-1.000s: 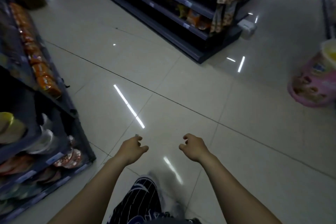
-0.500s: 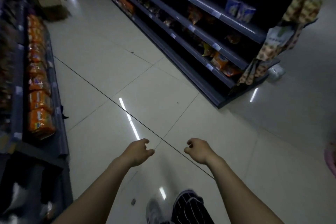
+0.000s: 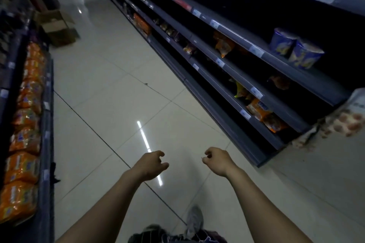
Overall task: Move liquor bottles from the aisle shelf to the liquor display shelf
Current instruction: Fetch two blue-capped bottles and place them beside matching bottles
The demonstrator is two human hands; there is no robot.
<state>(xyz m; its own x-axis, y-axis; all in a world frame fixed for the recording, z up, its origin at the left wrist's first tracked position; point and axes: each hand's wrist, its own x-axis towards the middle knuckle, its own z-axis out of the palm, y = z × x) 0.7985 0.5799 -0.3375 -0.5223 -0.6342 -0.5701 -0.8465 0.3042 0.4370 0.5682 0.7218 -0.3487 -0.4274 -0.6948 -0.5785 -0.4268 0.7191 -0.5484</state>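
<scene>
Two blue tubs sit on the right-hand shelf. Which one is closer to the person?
The right-hand blue tub, nearer the open end of the shelf. The other tub stands beside it, farther down the aisle.

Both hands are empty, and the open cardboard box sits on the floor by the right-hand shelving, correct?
Wrong side. In the head view the cardboard box sits on the floor by the left-hand shelving. The left hand and right hand are indeed empty.
</scene>
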